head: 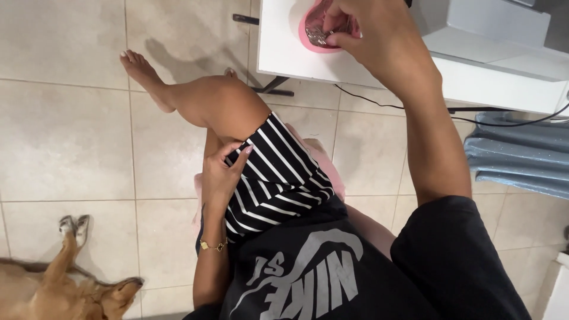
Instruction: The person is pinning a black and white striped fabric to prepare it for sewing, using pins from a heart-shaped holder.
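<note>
My right hand (pixel 370 32) reaches up onto the white table (pixel 278 50), its fingers pinched inside a small pink dish (pixel 309 37) that holds several small metal pieces; whether it grips one I cannot tell. My left hand (pixel 222 172) rests on my thigh at the hem of the black-and-white striped shorts (pixel 275 178), fingers curled, holding nothing. A gold bracelet circles the left wrist. My left leg is crossed, with the bare foot (pixel 139 65) out over the tiled floor.
A tan dog (pixel 65 290) lies on the beige tiles at the lower left. A white machine (pixel 492 35) stands on the table at the right, with a black cable (pixel 379 104) trailing below. Blue-grey fabric (pixel 521 151) hangs at the right edge.
</note>
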